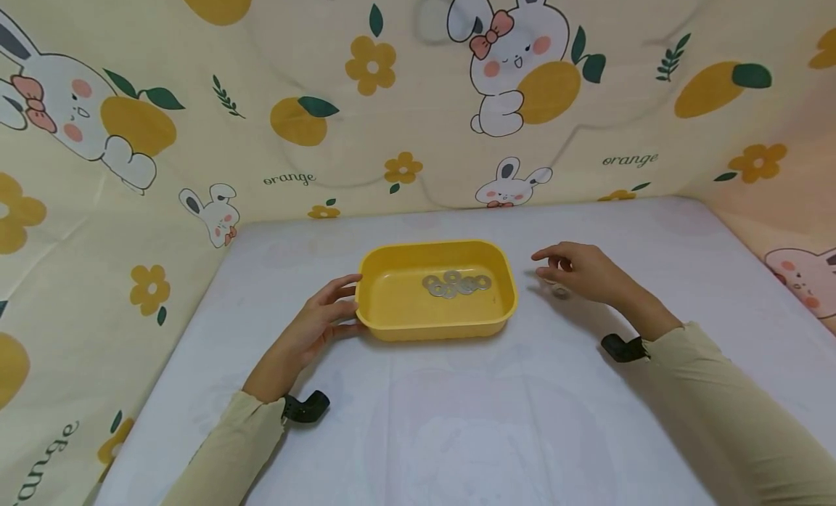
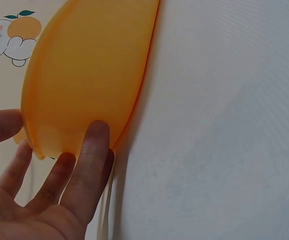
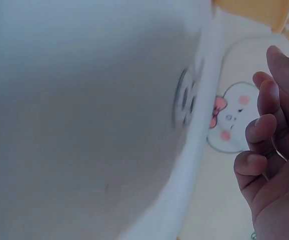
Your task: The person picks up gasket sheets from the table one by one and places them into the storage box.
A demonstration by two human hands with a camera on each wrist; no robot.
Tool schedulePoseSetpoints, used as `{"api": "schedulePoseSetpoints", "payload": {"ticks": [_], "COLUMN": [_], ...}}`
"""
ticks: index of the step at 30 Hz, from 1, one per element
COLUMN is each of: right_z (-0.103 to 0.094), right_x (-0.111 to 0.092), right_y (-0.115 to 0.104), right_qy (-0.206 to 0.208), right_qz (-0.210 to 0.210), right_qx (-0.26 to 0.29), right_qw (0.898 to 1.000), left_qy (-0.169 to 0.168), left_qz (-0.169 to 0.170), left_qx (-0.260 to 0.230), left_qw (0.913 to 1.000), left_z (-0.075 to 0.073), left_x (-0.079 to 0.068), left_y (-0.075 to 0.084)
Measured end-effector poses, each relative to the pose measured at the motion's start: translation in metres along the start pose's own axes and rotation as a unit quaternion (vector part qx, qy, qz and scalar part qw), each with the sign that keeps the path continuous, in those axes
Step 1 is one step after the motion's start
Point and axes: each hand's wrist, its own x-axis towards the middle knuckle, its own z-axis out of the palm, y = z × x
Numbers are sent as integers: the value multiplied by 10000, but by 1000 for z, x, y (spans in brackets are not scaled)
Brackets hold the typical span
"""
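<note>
A shallow yellow plastic tray sits on the white-covered table, with several flat metal washers grouped towards the right half of its floor. My left hand holds the tray's left end. In the left wrist view, the fingertips of that hand lie against the tray's outer wall and rim. To the right of the tray, my right hand hovers with loosely bent fingers and nothing visible in them. Close below it a loose washer lies on the table, partly hidden by the hand.
White cloth covers the table. Behind and beside it hangs a cream sheet printed with rabbits and oranges. Each wrist wears a black camera mount, one on the left and one on the right.
</note>
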Motion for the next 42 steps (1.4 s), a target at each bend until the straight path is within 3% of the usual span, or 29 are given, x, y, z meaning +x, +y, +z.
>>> {"api": "schedulePoseSetpoints", "payload": {"ticks": [17, 30, 38, 42], "right_z": [-5, -3, 2, 3], "right_x": [-16, -17, -12, -12], "right_y": [31, 33, 36, 34], "right_qy": [-340, -564, -958, -944], "right_qz": [248, 366, 328, 258], "right_qx": [-369, -467, -118, -151], "right_qw": [9984, 9966, 9948, 9951], "left_qy": [-5, -77, 9, -60], "left_qz": [66, 140, 80, 119], "left_qx": [14, 52, 29, 26], "left_qw": [10000, 9999, 10000, 9999], "left_z": [0, 0, 0, 0], "left_x": [0, -1, -2, -1], "left_y": [0, 0, 0, 0]}}
